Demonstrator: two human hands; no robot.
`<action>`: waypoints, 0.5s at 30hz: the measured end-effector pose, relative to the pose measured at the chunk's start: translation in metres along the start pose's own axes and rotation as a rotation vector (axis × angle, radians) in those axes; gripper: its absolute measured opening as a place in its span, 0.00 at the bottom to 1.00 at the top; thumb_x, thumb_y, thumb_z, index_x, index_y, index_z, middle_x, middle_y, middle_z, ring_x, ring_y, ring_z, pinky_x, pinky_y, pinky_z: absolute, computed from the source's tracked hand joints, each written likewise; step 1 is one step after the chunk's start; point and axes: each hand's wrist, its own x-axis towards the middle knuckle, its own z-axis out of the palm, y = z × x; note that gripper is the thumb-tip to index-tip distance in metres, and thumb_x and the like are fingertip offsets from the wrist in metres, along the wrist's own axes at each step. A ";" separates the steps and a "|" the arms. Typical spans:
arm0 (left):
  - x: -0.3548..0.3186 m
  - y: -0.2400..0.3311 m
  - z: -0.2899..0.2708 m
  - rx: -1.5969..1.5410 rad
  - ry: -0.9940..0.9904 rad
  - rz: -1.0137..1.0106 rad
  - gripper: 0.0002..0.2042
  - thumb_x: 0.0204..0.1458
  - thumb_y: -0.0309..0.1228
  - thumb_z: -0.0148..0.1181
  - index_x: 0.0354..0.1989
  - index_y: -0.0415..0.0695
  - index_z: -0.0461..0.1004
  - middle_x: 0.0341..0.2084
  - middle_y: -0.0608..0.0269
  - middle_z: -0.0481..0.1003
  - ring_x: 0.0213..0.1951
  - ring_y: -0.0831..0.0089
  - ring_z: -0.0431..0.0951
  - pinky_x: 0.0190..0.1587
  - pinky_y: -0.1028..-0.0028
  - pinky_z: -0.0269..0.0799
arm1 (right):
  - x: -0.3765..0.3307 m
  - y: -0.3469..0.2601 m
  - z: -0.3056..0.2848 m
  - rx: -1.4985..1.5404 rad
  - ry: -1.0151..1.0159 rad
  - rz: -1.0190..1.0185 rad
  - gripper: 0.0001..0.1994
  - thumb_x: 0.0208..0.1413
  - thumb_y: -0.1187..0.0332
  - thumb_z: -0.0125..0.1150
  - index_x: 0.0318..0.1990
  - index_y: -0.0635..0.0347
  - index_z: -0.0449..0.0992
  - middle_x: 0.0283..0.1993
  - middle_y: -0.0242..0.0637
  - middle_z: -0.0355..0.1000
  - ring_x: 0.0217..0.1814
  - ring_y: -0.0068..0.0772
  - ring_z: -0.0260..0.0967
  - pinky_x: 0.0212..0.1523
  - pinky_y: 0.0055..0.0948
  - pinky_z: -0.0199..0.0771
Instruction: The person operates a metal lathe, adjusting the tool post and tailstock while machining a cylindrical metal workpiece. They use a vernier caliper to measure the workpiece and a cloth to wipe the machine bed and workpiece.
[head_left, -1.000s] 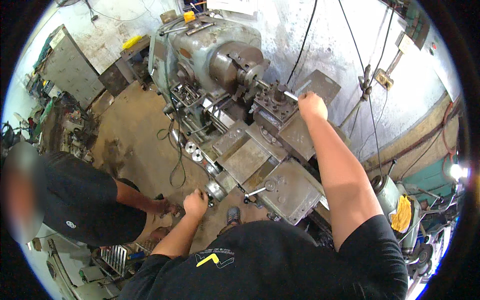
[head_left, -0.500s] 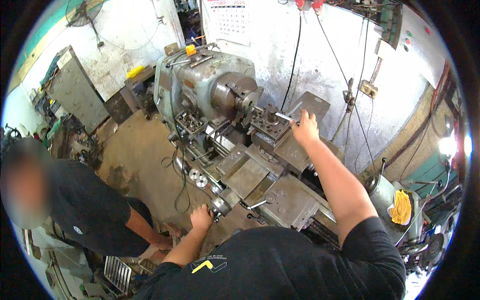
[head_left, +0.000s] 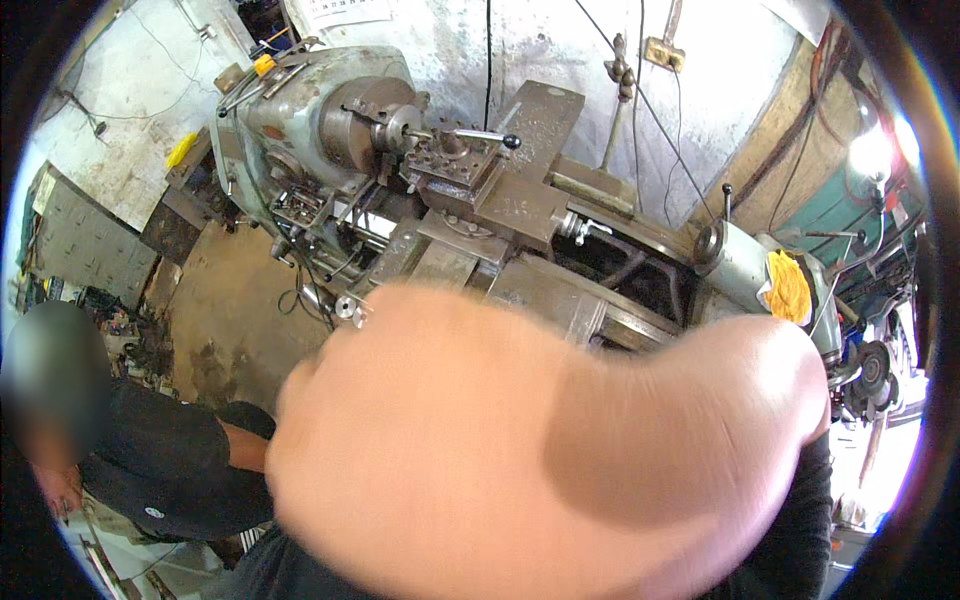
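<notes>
My right hand (head_left: 430,440) is raised very near the camera, its back filling the lower middle of the head view. Its fingers are hidden or blurred, so I cannot see whether it holds anything. Behind it my left hand is out of sight. Beyond stands a metal lathe with a grey headstock and a round chuck (head_left: 350,125). A short workpiece (head_left: 400,128) sits in the chuck, facing the square tool post (head_left: 455,170). The tool post lever (head_left: 480,135), tipped with a black knob, points right, and no hand touches it. My wrist covers part of the carriage.
At the right is the tailstock (head_left: 745,255) with a yellow cloth (head_left: 787,288) draped on it. A co-worker in a black shirt (head_left: 170,460) is at the lower left. Cables hang down the white wall (head_left: 540,50). A bright lamp (head_left: 870,150) shines at the far right.
My right hand has left the tool post lever and come up close to the camera. My left hand, formerly at the carriage handwheel, is now hidden. The view has shifted right and down; the co-worker's hand has risen.
</notes>
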 end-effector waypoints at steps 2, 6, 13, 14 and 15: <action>0.005 -0.004 0.001 0.003 -0.020 -0.012 0.14 0.61 0.41 0.51 0.39 0.42 0.75 0.35 0.48 0.78 0.39 0.48 0.77 0.44 0.53 0.72 | -0.005 -0.011 0.003 -0.009 0.029 -0.110 0.09 0.53 0.64 0.61 0.34 0.59 0.80 0.30 0.41 0.78 0.33 0.45 0.78 0.35 0.40 0.78; 0.000 -0.006 0.004 -0.031 0.008 -0.066 0.15 0.60 0.43 0.51 0.36 0.43 0.74 0.33 0.48 0.78 0.39 0.47 0.77 0.43 0.52 0.72 | -0.022 -0.020 0.013 -0.032 0.037 -0.185 0.08 0.52 0.64 0.63 0.35 0.57 0.81 0.30 0.38 0.78 0.32 0.41 0.78 0.34 0.38 0.78; 0.001 -0.007 0.007 0.034 0.026 -0.056 0.15 0.60 0.44 0.51 0.33 0.46 0.74 0.33 0.51 0.79 0.38 0.52 0.78 0.42 0.54 0.73 | -0.076 0.001 0.016 -0.016 0.202 0.016 0.07 0.52 0.64 0.67 0.37 0.54 0.82 0.32 0.32 0.79 0.31 0.34 0.78 0.33 0.33 0.77; 0.001 -0.006 0.006 0.015 0.015 -0.069 0.14 0.60 0.44 0.52 0.32 0.45 0.74 0.32 0.51 0.79 0.38 0.51 0.78 0.42 0.53 0.72 | -0.089 0.009 0.016 0.124 0.290 0.169 0.07 0.52 0.64 0.68 0.37 0.53 0.82 0.32 0.31 0.79 0.31 0.33 0.78 0.33 0.33 0.76; 0.002 -0.003 0.004 -0.004 0.008 -0.083 0.14 0.59 0.43 0.52 0.32 0.45 0.73 0.32 0.50 0.79 0.37 0.50 0.78 0.42 0.53 0.72 | -0.102 0.017 0.014 0.233 0.407 0.362 0.07 0.51 0.68 0.67 0.38 0.57 0.82 0.34 0.34 0.79 0.35 0.36 0.77 0.35 0.30 0.75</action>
